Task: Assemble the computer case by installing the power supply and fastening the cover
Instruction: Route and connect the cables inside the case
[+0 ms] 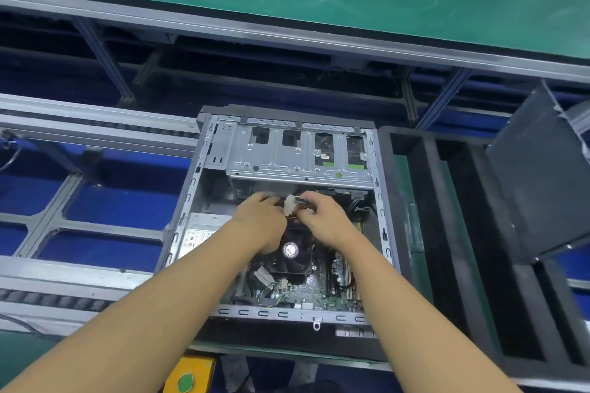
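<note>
Landmark: fan (290,249) on the board, in the middle of the open case (381,201).
Power supply (204,233): left of the fan, seated against the case's left wall, label up.
Plug (290,205): white, just beyond the fan, held up between the two hands; long axis roughly from the fan toward the drive cage (300,163).
Wires (305,201): coloured, leaving the plug's far end to the right; a yellow strand drops from its near end toward the fan.
Left hand (261,220): beyond and left of the fan, fingers curled at the plug's left side, tips hidden; hold on anything not readable.
Right hand (322,217): beyond and right of the fan, fingers curled tight, pinching the wires just beside the plug.
Key relation: plug between both sets of fingertips, about equally near each; the right hand has the plain hold.
Step, as judged: routing or mating a power lead, supply already in place.
Next move, as judged: needs the plug turned end-on to its socket, which is not visible here.
Dark panel (539,175): well right of the fan, outside the case, propped on the foam tray (447,233); probably the cover, not yet fitted.
Risk: wires sagging onto the fan.
</note>
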Motion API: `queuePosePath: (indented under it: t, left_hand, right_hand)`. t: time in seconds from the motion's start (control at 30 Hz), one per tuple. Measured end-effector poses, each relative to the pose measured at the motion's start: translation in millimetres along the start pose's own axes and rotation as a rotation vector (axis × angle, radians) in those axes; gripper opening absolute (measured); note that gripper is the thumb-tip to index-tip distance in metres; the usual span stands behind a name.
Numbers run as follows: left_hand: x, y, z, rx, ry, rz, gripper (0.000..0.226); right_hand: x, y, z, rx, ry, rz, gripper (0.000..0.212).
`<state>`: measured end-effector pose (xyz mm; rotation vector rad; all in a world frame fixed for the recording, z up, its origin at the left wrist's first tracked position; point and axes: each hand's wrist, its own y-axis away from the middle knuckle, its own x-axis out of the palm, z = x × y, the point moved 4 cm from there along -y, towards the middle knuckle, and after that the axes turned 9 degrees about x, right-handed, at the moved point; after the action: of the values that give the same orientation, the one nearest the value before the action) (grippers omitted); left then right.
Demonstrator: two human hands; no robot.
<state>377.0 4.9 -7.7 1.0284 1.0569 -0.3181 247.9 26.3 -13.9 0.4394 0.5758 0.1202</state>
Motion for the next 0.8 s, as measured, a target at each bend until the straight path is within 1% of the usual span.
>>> queuePosePath:
  t: [0.03,0.1,0.17,0.2,0.27,0.33,0.4,0.47,0.53,0.63,0.7,0.8]
  left_hand:
    - [-1.2,0.1,5.1,-0.03,0.037,0.0,0.04]
    - [-6.4,0.2,16.6,-0.101,0.152,-0.037,0.032]
    - [-9.0,-1.3,24.0,-0.149,0.412,-0.121,0.019]
    - [-8.1,-4.4,26.4,-0.146,0.539,-0.147,0.023]
    - [-7.2,-10.3,29.1,-0.106,0.697,-0.152,0.033]
    - [-6.0,-16.5,35.7,-0.097,0.809,-0.163,0.027]
    - [-1.1,-23.2,42.1,-0.061,0.915,-0.141,0.02]
    - [3.7,-26.4,45.2,0.002,0.939,-0.104,0.019]
    - [6.4,-28.3,48.4,0.048,0.904,-0.098,0.014]
    - [9.2,-30.4,52.9,0.081,0.831,-0.09,0.008]
    - [11.0,-31.3,55.3,0.08,0.797,-0.086,0.017]
    - [13.1,-33.3,61.3,0.086,0.775,-0.066,0.019]
  right_hand:
    - [-2.2,-1.9,-2.8,0.037,-0.02,-0.035,0.023]
    - [-1.1,-2.4,-6.5,0.099,-0.09,-0.028,0.026]
    - [1.8,-3.3,-10.1,0.151,-0.166,-0.026,0.027]
    - [3.2,-3.8,-10.7,0.161,-0.198,-0.029,0.029]
    - [7.2,-3.2,-9.7,0.155,-0.252,-0.002,0.036]
    - [11.7,-2.2,-8.6,0.145,-0.252,0.04,0.038]
    - [12.7,-0.9,-10.5,0.143,-0.191,0.05,0.036]
    - [12.2,0.5,-13.3,0.138,-0.109,0.046,0.039]
    - [12.6,0.7,-14.9,0.117,-0.051,0.038,0.039]
    - [13.1,2.3,-11.3,0.065,0.0,0.012,0.024]
    - [12.3,0.8,-11.0,0.046,0.034,-0.026,0.017]
    - [12.7,-2.8,-13.1,0.032,0.05,-0.078,0.022]
